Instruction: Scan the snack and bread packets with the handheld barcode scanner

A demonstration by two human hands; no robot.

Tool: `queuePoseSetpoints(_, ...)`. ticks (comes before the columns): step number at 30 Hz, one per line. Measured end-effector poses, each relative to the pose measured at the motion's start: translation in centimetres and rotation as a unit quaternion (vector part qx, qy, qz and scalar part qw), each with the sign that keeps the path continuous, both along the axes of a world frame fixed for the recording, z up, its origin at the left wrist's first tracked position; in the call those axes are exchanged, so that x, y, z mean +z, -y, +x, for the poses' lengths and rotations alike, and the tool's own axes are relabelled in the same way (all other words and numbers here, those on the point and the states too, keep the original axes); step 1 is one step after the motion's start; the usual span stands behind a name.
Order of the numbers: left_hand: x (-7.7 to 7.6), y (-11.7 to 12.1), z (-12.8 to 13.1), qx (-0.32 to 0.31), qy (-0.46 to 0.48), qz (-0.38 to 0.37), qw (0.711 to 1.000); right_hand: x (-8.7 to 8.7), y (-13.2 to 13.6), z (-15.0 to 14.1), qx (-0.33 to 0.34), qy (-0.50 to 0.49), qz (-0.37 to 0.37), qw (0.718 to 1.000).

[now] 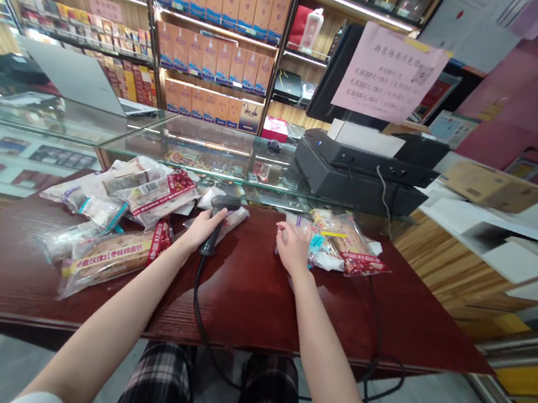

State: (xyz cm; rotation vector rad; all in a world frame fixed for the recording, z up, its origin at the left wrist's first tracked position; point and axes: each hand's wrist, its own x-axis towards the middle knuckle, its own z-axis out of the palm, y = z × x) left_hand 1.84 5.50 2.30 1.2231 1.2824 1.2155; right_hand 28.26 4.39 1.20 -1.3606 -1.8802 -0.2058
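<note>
My left hand (201, 228) is closed around the handle of a black handheld barcode scanner (225, 203), its head pointing away from me. A wrapped item lies on the table just behind the scanner. My right hand (291, 244) rests at the near left edge of a small pile of packaged bread (344, 240), fingers apart and slightly bent; whether they touch a wrapper I cannot tell. To the left of my left arm is a larger heap of packaged bread (163, 196). One clear bread packet with red print (112, 255) lies nearest me.
A glass display counter (191, 143) adjoins the dark red table (245, 292). Beyond the right pile stands a black cash drawer (334, 174) beneath a monitor with a pink notice (389, 71). The scanner's black cable (197, 308) drops over the table's front edge. Shelves of boxes line the back.
</note>
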Motion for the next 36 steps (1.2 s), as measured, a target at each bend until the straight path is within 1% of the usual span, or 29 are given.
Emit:
queuePoseSetpoints(1,0.1,0.0,-0.1,0.0,0.019,0.005,1.0,-0.1,-0.1,0.0,-0.002,0.005,-0.011,1.0)
queuePoseSetpoints(3,0.2,-0.3,-0.8,0.038,0.035,0.024,0.998,-0.3,-0.1,0.1,-0.005,0.014,-0.025,1.0)
queuePoseSetpoints(6,0.2,-1.0,-2.2,0.109,0.002,0.037,0.993,-0.3,-0.2,0.1,-0.006,0.021,-0.038,0.999)
queuePoseSetpoints(8,0.0,-1.3,-2.7,0.121,-0.012,0.036,0.992,-0.3,-0.1,0.1,-0.008,0.021,-0.044,0.999)
queuePoseSetpoints(10,-0.4,-1.4,-2.5,0.109,-0.016,0.029,0.994,-0.3,-0.1,0.0,-0.008,0.021,-0.046,0.999)
queuePoseSetpoints(12,-0.7,-1.2,-1.8,0.09,-0.02,0.021,0.995,-0.4,-0.1,0.0,-0.007,0.023,-0.045,0.999)
queuePoseSetpoints(16,-1.3,-0.8,-0.1,0.031,-0.028,0.005,0.999,-0.3,0.0,-0.1,-0.015,0.033,-0.065,0.997)
queuePoseSetpoints(18,-1.4,-0.6,0.6,-0.014,0.004,-0.005,1.0,-0.1,0.1,-0.1,-0.018,0.046,-0.089,0.995)
queuePoseSetpoints(20,-1.3,-0.4,1.0,-0.051,0.058,-0.011,0.997,0.0,0.2,-0.1,-0.019,0.059,-0.105,0.993)
queuePoseSetpoints(22,-0.8,-0.3,1.1,-0.058,0.11,-0.007,0.992,0.1,0.2,-0.1,-0.026,0.066,-0.111,0.991)
queuePoseSetpoints(24,-0.1,-0.1,0.7,-0.031,0.153,0.0,0.988,0.0,0.2,-0.2,-0.035,0.081,-0.114,0.99)
queuePoseSetpoints(26,0.7,-0.1,-0.1,0.015,0.186,0.006,0.982,-0.2,0.3,-0.4,-0.036,0.12,-0.121,0.985)
queuePoseSetpoints(28,1.3,-0.1,-0.9,0.059,0.207,0.013,0.977,-0.4,0.4,-0.6,-0.023,0.172,-0.131,0.976)
queuePoseSetpoints(30,1.7,-0.2,-1.6,0.087,0.215,0.022,0.972,-0.4,0.5,-0.9,-0.004,0.206,-0.141,0.968)
queuePoseSetpoints(32,1.7,-0.4,-1.8,0.098,0.211,0.027,0.972,-0.3,0.6,-1.1,0.008,0.209,-0.142,0.968)
queuePoseSetpoints(34,1.5,-0.5,-1.8,0.1,0.2,0.024,0.974,0.0,0.7,-1.2,0.013,0.19,-0.133,0.973)
queuePoseSetpoints(36,1.3,-0.5,-1.6,0.095,0.189,0.014,0.977,0.5,0.9,-1.2,0.034,0.165,-0.134,0.977)
